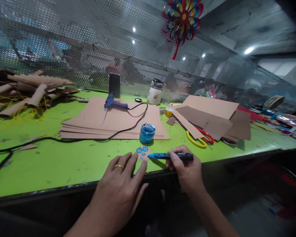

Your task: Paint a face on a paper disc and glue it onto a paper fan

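Note:
A small round piece of brown cardboard (pixel 145 154) lies near the front edge of the table, with blue rings and marks painted on it. My left hand (pixel 123 181) rests on the table with fingers stretched out, the fingertips at the disc's left and lower edge. Between the fingers of my right hand (pixel 186 168) is a black marker pen (pixel 172 156) whose front end is smeared blue. Its tip is at the disc's right side. Just behind the disc stands an open jar of blue paint (pixel 147 134), streaked with paint.
Behind the jar a blue glue gun (pixel 115 103) lies on stacked brown paper sheets (pixel 93 115), its black cord (pixel 88 140) running left. To the right are scissors (pixel 198 141), cardboard pieces (pixel 207 120) and a yellow spool (pixel 168 112). A bottle (pixel 155 92) and phone (pixel 114 85) stand behind; paper rolls (pixel 37 95) lie left.

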